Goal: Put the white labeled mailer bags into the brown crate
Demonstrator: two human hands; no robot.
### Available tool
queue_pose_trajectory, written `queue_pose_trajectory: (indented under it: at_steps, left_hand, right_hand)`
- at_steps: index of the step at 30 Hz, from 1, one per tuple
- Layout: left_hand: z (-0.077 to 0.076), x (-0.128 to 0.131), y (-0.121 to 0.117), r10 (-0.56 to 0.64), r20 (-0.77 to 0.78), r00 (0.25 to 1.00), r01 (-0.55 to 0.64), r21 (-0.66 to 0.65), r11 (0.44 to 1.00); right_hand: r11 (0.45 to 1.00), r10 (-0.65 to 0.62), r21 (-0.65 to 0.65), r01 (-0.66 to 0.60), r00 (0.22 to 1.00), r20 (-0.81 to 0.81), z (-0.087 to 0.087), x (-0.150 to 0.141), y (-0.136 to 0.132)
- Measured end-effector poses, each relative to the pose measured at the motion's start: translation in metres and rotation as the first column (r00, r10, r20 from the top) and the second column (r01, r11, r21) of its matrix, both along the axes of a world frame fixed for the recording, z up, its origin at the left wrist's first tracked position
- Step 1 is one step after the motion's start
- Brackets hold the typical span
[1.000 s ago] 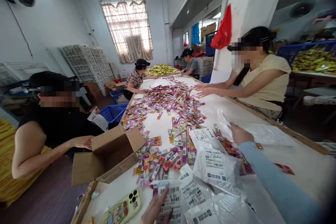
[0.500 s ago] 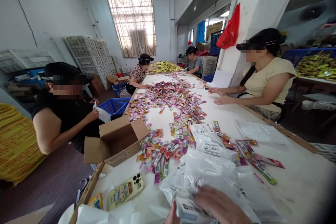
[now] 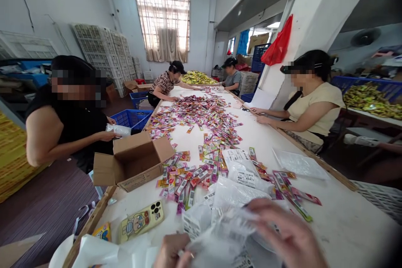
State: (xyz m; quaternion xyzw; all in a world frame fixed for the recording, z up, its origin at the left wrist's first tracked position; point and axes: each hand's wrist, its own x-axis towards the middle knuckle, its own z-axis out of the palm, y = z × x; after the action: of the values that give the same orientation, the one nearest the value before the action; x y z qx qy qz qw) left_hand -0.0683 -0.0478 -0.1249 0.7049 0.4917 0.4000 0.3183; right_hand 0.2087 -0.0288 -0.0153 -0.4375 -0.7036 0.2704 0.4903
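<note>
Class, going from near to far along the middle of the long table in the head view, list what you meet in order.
Clear plastic bag in both hands → labelled bags → long spread of pink sachets → yellow packet heap.

Both hands sit low at the near edge, left hand (image 3: pixel 171 253) curled with fingers pinched, right hand (image 3: pixel 287 236) raised, blurry, fingers spread and bent inward.

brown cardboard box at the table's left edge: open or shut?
Open. The brown cardboard box has its top flaps folded outward and its inside wall shows; whether anything lies inside cannot be told.
</note>
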Motion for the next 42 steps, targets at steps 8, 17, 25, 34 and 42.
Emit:
queue_pose_trajectory:
  at_steps: [8, 17, 25, 34, 42]
  left_hand:
    - [-0.016, -0.117, 0.009, 0.513, 0.177, 0.840, -0.485, -0.176, 0.856]
    - [-0.007, -0.050, 0.017, 0.435, 0.122, 0.892, -0.426, -0.092, 0.900]
    - [-0.006, -0.055, 0.020, 0.459, 0.206, 0.864, -0.436, -0.149, 0.887]
    - [-0.018, -0.065, 0.019, 0.591, 0.270, 0.760, -0.536, -0.255, 0.805]
    - [-0.019, -0.061, 0.028, 0.581, 0.278, 0.765, -0.508, -0.292, 0.810]
  right_hand:
    - [0.962, -0.227, 0.077, 0.261, 0.926, -0.300, 0.009, 0.056, 0.061]
    - [0.968, -0.176, 0.251, -0.014, 0.675, 0.716, -0.160, 0.039, 0.020]
    - [0.952, -0.042, -0.304, 0.030, 0.999, -0.034, -0.078, 0.060, 0.022]
    - [0.736, -0.665, 0.565, 0.372, 0.554, 0.501, -0.041, 0.103, 0.052]
    - [0.734, -0.677, -0.148, 0.663, 0.695, -0.244, -0.068, 0.030, 0.026]
